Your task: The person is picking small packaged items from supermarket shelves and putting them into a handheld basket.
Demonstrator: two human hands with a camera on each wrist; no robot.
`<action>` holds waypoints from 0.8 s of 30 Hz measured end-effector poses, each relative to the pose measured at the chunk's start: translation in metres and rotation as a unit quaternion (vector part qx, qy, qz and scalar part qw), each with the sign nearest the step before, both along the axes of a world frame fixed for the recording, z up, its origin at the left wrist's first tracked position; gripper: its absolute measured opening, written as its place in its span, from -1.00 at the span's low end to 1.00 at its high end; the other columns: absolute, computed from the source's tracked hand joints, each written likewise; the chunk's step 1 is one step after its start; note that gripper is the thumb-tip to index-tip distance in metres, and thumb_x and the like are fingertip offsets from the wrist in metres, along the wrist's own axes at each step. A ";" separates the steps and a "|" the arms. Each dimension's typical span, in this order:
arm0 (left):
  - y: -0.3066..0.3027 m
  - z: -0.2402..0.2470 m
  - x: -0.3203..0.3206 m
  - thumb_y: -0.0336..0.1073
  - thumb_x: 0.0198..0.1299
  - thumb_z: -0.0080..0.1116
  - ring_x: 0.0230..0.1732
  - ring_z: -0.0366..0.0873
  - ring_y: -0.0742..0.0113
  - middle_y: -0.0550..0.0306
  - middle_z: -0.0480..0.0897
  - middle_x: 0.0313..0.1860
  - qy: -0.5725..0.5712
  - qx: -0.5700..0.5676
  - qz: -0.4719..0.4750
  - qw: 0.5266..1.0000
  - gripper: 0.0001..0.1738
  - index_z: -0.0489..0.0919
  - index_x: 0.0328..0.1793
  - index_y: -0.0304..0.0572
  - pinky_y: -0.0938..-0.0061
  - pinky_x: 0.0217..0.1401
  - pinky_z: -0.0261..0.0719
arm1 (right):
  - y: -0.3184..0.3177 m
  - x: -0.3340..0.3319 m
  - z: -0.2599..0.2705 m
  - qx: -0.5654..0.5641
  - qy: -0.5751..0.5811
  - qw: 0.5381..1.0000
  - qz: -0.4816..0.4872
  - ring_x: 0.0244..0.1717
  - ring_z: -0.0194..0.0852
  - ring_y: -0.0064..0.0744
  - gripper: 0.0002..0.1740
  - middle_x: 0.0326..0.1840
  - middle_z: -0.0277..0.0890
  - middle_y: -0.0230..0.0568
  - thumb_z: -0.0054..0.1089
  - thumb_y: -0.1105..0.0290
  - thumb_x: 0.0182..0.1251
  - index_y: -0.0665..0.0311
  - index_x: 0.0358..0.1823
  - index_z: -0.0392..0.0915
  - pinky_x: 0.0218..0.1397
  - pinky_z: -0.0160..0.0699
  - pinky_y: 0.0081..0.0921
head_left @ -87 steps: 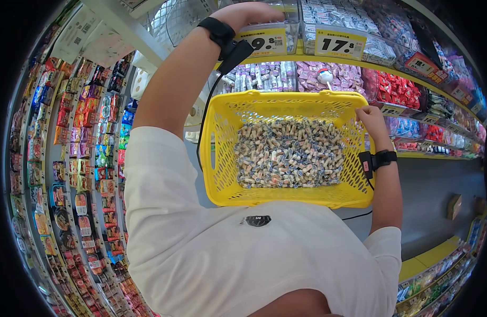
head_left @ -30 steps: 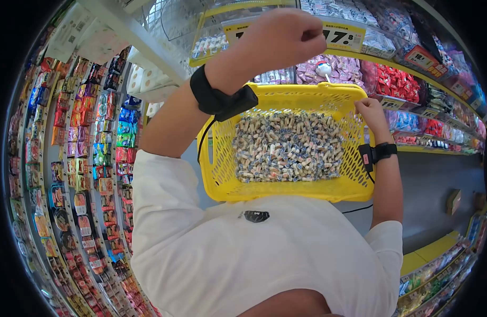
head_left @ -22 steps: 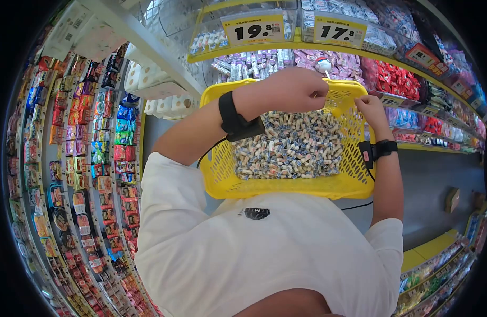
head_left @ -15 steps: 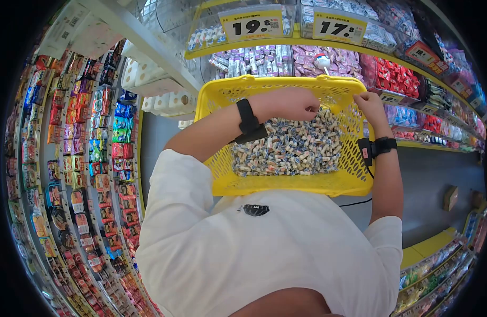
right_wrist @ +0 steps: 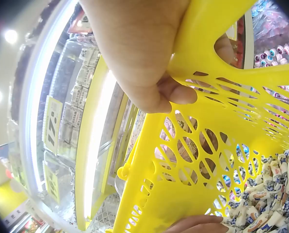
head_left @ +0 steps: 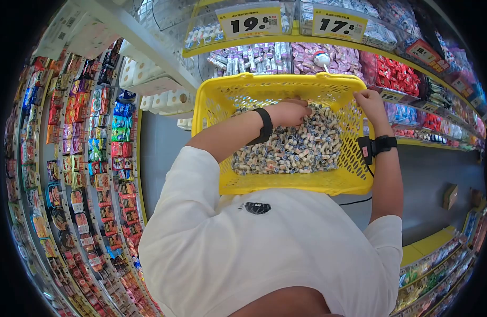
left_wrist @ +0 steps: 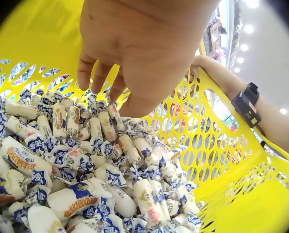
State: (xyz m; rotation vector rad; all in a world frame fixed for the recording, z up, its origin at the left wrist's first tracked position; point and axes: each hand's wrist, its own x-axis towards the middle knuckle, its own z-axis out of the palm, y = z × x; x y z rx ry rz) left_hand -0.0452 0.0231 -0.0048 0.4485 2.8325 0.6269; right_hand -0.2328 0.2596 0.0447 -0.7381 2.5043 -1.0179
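Note:
A yellow basket (head_left: 293, 185) holds a layer of small wrapped candies (head_left: 286, 153) with white and blue wrappers. Inside it, toward the far side, my left hand (head_left: 289, 112) is low over the candies. In the left wrist view the fingers of that hand (left_wrist: 130, 53) hang down, spread and fairly straight, with fingertips at the candies (left_wrist: 71, 194); nothing is plainly seen in its palm. My right hand (head_left: 369, 103) grips the basket's right rim near the far corner. The right wrist view has this hand (right_wrist: 139, 53) with the thumb inside the basket wall (right_wrist: 169, 213) and fingers partly hidden behind it.
Beyond the basket stand shelves with candy bins, price signs (head_left: 250, 22), purple packets (head_left: 333, 61) and red packets (head_left: 397, 79). A round-headed lollipop shape (head_left: 321, 58) stands by the far rim. Packaged goods (head_left: 77, 113) hang in rows at the left; white cartons (head_left: 167, 101) lie nearer.
My left hand has come down from the upper shelf bin into the basket, and its curled fingers have loosened over the candies. The right hand keeps its grip on the rim.

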 end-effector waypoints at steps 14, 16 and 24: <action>0.006 0.004 0.004 -0.28 0.11 0.19 0.00 0.53 -0.12 -0.08 0.54 -0.12 -0.001 -0.039 0.002 0.999 -0.73 0.55 -0.08 -0.21 0.04 0.01 0.50 | 0.000 0.002 0.004 -0.014 -0.013 1.000 0.009 -0.57 0.43 -0.52 -0.59 -0.65 0.47 -0.33 0.19 0.12 0.26 0.36 -0.54 0.58 -0.40 0.37 -0.46; 0.008 0.015 0.004 -0.26 0.09 0.19 -0.04 0.54 -0.11 -0.06 0.54 -0.15 0.024 0.000 0.018 1.000 -0.73 0.55 -0.11 -0.22 0.04 -0.03 0.50 | -0.001 0.005 0.008 -0.008 -0.006 1.000 0.005 -0.57 0.42 -0.51 -0.58 -0.66 0.47 -0.33 0.19 0.11 0.26 0.35 -0.55 0.58 -0.40 0.36 -0.46; 0.011 0.055 -0.001 -0.22 0.02 0.21 -0.24 0.55 -0.07 -0.03 0.55 -0.31 0.062 0.175 0.073 0.980 -0.71 0.46 -0.20 -0.22 0.14 -0.21 0.49 | -0.001 0.006 0.010 -0.005 0.000 1.000 0.011 -0.58 0.41 -0.52 -0.57 -0.66 0.47 -0.32 0.18 0.12 0.27 0.36 -0.57 0.57 -0.41 0.34 -0.47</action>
